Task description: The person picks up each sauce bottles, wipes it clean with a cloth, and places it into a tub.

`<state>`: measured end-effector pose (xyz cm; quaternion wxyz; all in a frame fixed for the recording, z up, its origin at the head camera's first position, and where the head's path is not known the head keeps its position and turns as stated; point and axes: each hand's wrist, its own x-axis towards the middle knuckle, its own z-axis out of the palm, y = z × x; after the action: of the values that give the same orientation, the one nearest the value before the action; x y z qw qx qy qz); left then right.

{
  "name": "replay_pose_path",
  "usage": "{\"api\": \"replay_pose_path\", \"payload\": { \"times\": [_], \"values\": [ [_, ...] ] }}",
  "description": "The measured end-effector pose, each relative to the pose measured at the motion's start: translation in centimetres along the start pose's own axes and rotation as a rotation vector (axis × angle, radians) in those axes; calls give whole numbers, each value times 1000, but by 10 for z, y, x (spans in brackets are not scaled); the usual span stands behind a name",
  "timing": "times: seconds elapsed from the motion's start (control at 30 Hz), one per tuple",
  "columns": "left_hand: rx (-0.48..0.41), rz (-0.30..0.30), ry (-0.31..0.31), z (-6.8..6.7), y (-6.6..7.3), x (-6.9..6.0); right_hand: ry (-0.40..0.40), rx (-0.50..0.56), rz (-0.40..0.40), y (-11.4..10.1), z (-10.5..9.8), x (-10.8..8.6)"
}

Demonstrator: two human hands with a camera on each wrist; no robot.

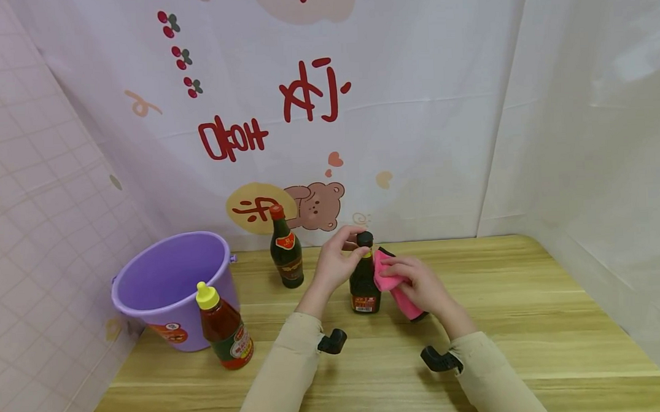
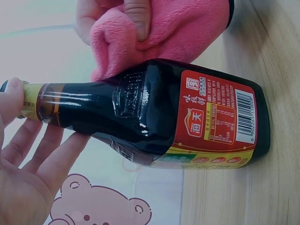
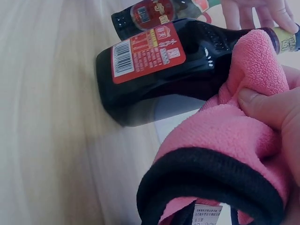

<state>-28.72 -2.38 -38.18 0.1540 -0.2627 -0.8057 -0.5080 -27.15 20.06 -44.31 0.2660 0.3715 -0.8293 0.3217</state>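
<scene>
A dark soy sauce bottle point(image 1: 365, 284) with a red label stands upright on the wooden table. My left hand point(image 1: 336, 259) grips its neck just below the black cap, thumb and fingers on opposite sides, as the left wrist view shows. In my right hand point(image 1: 416, 282) is a bunched pink cloth point(image 3: 220, 126) with a black edge, pinched under the thumb. The cloth lies against the bottle's shoulder on its right side; in the right wrist view it covers part of the bottle point(image 3: 154, 70).
Behind and left stands a green bottle point(image 1: 286, 254) with a red cap. A purple bucket point(image 1: 183, 326) is at the table's left, and a red sauce bottle point(image 1: 225, 330) with a yellow cap stands before it. A printed white curtain point(image 1: 426, 134) hangs along the back edge.
</scene>
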Motion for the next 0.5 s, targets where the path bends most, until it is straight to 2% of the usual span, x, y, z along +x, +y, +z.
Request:
{"api": "replay_pose_path", "payload": {
  "times": [0.5],
  "values": [
    [-8, -11, 8, 1, 0, -1, -9, 56, 20, 13, 6, -14]
  ]
}}
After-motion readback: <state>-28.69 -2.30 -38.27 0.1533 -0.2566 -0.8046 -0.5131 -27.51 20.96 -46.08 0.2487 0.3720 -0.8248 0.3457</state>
